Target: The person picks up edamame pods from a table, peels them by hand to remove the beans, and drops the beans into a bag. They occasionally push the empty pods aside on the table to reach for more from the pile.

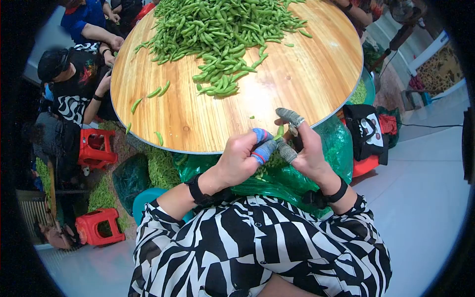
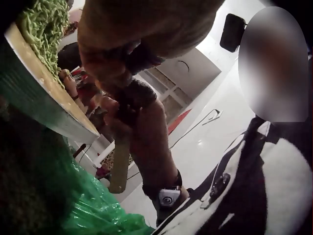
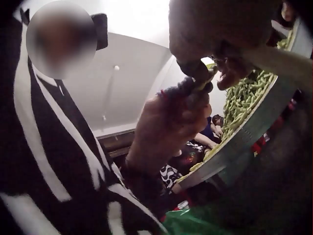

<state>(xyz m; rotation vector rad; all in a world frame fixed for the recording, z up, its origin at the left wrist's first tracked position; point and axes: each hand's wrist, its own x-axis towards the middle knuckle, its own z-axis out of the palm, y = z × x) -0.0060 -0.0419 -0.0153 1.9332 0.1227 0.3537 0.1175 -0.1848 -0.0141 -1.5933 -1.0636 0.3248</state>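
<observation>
Over the near edge of the round wooden table, my left hand [image 1: 242, 157] and right hand [image 1: 308, 148] meet at one green soybean pod [image 1: 280, 131]. Blue-and-grey knit covers wrap the left thumb and forefinger, which pinch the pod's lower end. Grey knit covers are on the right thumb and forefinger, with the pod held between them. The right wrist view shows a bit of the pod [image 3: 211, 63] at the joined fingertips. In the left wrist view the hands are dark and hide most of it. Below them, shelled beans [image 1: 261, 172] lie in a green plastic bag [image 1: 297, 185].
A large heap of soybean pods [image 1: 217, 37] covers the far part of the table [image 1: 307, 74]; a few loose pods [image 1: 154, 92] lie at left. Red stools [image 1: 98, 148] and a teal basin [image 1: 144, 200] stand at lower left. Other people [image 1: 74, 74] sit around the table. A black bag [image 1: 366, 131] is at right.
</observation>
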